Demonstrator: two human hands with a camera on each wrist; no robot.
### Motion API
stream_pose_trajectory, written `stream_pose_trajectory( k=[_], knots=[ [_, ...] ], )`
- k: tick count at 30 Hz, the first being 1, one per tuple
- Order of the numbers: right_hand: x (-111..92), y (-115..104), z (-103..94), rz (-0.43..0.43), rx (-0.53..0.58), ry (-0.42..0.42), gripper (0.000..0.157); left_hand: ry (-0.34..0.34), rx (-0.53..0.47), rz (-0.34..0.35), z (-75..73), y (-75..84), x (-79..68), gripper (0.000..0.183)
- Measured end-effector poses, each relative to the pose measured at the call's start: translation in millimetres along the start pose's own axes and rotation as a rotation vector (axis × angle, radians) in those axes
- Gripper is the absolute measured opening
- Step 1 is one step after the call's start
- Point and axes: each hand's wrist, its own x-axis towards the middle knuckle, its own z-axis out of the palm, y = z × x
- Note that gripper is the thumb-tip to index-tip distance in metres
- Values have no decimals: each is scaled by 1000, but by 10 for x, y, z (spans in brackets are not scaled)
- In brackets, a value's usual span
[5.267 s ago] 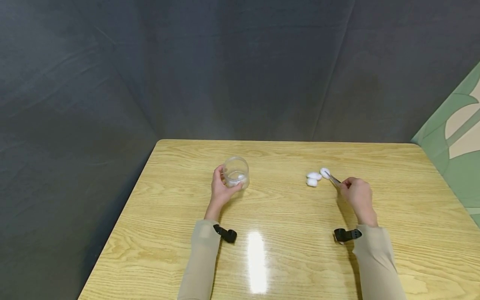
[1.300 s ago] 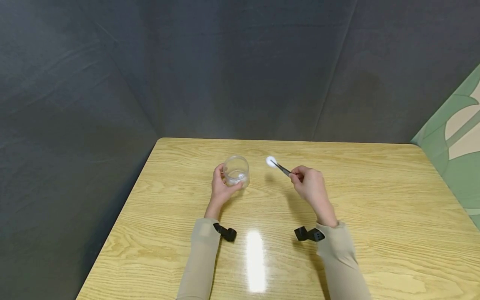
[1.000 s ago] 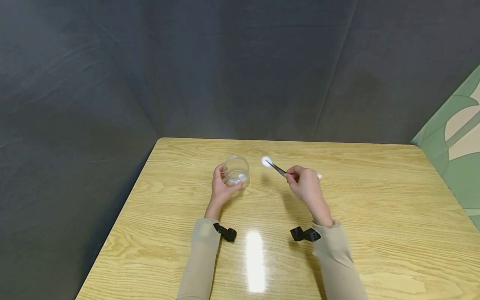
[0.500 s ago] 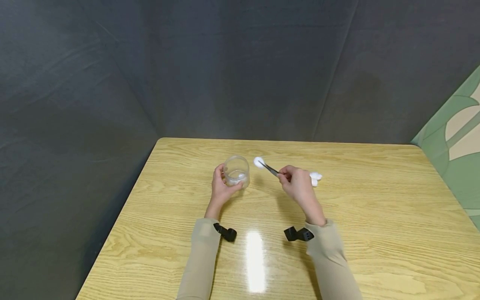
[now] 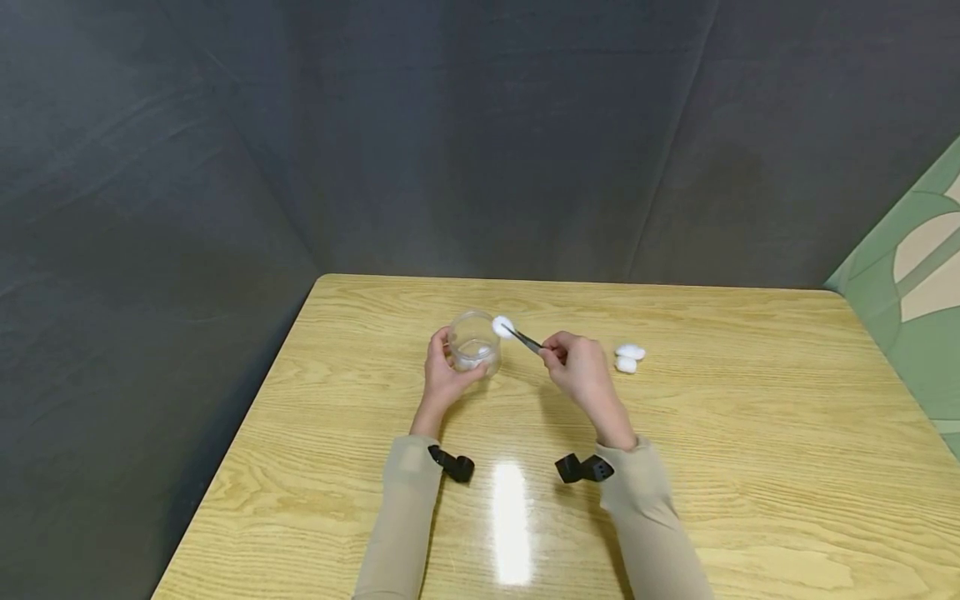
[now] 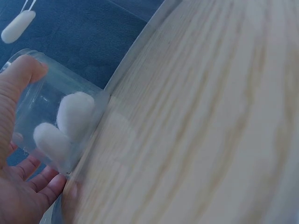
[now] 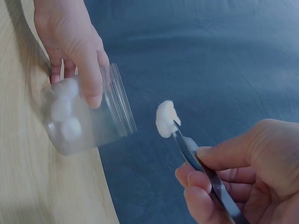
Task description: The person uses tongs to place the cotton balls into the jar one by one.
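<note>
A clear plastic jar (image 5: 474,337) stands upright on the table, its threaded mouth uncovered. My left hand (image 5: 444,379) grips it round the side, thumb and fingers curled on the wall. Inside lie several white cotton balls (image 7: 61,109). In my right hand (image 5: 581,371) I pinch metal tweezers (image 7: 205,170) between thumb and fingers. Their tips hold one cotton ball (image 5: 503,327), which hangs in the air just right of the jar's rim. Two more cotton balls (image 5: 628,358) lie together on the table, right of my right hand.
The wooden table (image 5: 750,417) reaches back to a dark curtain (image 5: 480,150). A green patterned panel (image 5: 922,283) borders the right side. Each wrist wears a black camera, such as the left one (image 5: 453,465).
The tweezers picked one cotton ball from the group of three on the right. My right hand has carried it left, close to the jar. My left hand and the jar have stayed put.
</note>
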Motion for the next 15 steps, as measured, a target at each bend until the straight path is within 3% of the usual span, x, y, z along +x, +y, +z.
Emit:
stream_pose_trajectory(
  k=[15],
  knots=[
    [58,-77,164,-17,2,-27,7,-5,6,9,-2,15,-5,81]
  ],
)
